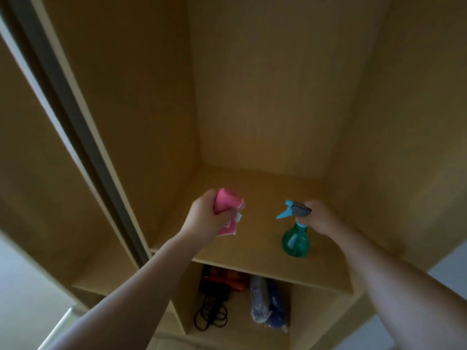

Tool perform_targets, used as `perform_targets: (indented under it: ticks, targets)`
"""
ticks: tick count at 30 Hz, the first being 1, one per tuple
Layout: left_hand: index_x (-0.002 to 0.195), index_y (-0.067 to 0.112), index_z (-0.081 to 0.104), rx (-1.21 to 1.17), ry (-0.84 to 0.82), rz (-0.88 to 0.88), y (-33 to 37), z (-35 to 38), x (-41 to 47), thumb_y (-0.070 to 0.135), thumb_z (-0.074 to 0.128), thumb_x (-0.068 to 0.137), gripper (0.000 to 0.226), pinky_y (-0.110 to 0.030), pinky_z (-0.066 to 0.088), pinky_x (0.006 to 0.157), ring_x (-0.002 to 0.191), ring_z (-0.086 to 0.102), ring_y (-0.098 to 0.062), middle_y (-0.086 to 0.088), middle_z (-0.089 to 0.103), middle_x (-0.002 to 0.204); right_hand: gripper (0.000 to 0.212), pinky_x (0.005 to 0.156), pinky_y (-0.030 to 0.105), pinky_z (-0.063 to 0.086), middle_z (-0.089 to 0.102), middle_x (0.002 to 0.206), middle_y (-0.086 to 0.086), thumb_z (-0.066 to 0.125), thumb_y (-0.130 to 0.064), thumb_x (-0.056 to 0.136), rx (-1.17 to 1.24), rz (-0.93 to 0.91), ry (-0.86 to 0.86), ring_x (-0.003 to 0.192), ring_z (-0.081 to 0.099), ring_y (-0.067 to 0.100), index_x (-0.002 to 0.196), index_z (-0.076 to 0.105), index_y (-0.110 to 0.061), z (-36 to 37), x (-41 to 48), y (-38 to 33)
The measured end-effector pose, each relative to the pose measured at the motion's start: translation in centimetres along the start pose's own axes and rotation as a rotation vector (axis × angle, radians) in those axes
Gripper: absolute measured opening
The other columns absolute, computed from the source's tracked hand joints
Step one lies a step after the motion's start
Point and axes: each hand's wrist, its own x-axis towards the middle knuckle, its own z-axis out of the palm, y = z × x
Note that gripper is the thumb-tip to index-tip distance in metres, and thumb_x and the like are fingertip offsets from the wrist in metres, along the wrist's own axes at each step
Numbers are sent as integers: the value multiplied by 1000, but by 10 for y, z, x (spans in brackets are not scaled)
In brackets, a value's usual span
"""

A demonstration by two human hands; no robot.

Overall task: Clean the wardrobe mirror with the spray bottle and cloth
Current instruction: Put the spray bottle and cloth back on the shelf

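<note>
My left hand (pixel 206 217) is closed around a bunched pink cloth (pixel 223 204), held above the left part of a wooden wardrobe shelf (pixel 255 251). My right hand (pixel 319 218) grips the grey-and-blue trigger head of a green spray bottle (pixel 295 241), whose round body is at the shelf surface, to the right of the cloth. The nozzle points left. No mirror surface is clearly visible; a sliding door edge (pixel 75 127) with a grey and white frame runs diagonally at the left.
Wooden wardrobe walls enclose the shelf at the back, left and right. Below the shelf, a lower compartment holds black cables (pixel 211 317), an orange item (pixel 230 277) and a blue bundle in a plastic bag (pixel 269 304). Pale floor shows at both bottom corners.
</note>
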Motion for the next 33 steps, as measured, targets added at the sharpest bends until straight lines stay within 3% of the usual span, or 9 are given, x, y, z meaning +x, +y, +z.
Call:
perform_targets:
  ticks: [4, 8, 12, 14, 19, 24, 27, 33]
  targets:
    - [97, 36, 58, -1, 38, -25, 2, -3, -18, 13, 73, 78, 34, -12, 51, 56, 78, 67, 4, 9, 69, 91, 33, 57, 30, 30, 45, 62, 0, 75, -14, 83, -16, -54, -3, 58, 45, 16, 63, 47, -18, -2, -4, -4]
    - [95, 44, 56, 5, 75, -20, 5, -18, -36, 13, 73, 79, 39, -12, 52, 56, 80, 66, 5, 18, 69, 89, 35, 52, 27, 28, 43, 60, -2, 74, -12, 83, 5, -150, 11, 53, 42, 11, 62, 46, -19, -1, -19, -24]
    - [99, 46, 57, -31, 119, -36, 2, -42, -58, 11, 73, 79, 43, -18, 56, 58, 83, 67, 2, 14, 69, 92, 24, 52, 25, 30, 50, 65, -2, 74, -16, 84, 7, -273, 15, 57, 48, 11, 71, 54, -20, 0, -46, -61]
    - [102, 46, 56, -6, 149, -20, 2, -60, -71, 12, 73, 79, 44, -15, 54, 58, 84, 66, 3, 15, 69, 92, 20, 52, 24, 30, 53, 67, -2, 74, -17, 83, 35, -340, 22, 59, 50, 11, 74, 57, -22, 4, -61, -83]
    - [109, 39, 57, -14, 174, 4, -3, -117, -103, 12, 72, 80, 43, -18, 56, 63, 88, 67, 0, 10, 68, 98, 11, 51, 22, 32, 59, 70, -2, 75, -20, 81, 27, -495, 42, 60, 52, 10, 82, 64, -18, 29, -98, -145]
    - [102, 37, 60, -26, 223, 55, -11, -189, -139, 9, 73, 79, 38, -17, 55, 59, 86, 67, -2, 10, 70, 94, 19, 53, 22, 35, 59, 67, -8, 76, -22, 79, 18, -578, 74, 61, 54, 6, 75, 59, -30, 68, -138, -214]
    - [102, 36, 62, -34, 249, 51, -22, -239, -165, 8, 74, 77, 40, -26, 59, 62, 84, 68, -5, 9, 69, 92, 23, 53, 18, 36, 59, 70, -11, 76, -23, 79, 16, -604, 99, 63, 55, 2, 75, 56, -34, 98, -168, -257]
    - [103, 38, 59, 18, 274, 101, -42, -330, -212, 8, 75, 78, 42, -13, 51, 53, 84, 65, 3, 9, 68, 94, 13, 59, 27, 49, 63, 76, -7, 75, -20, 80, 69, -636, 112, 70, 61, 9, 85, 64, -24, 160, -216, -332]
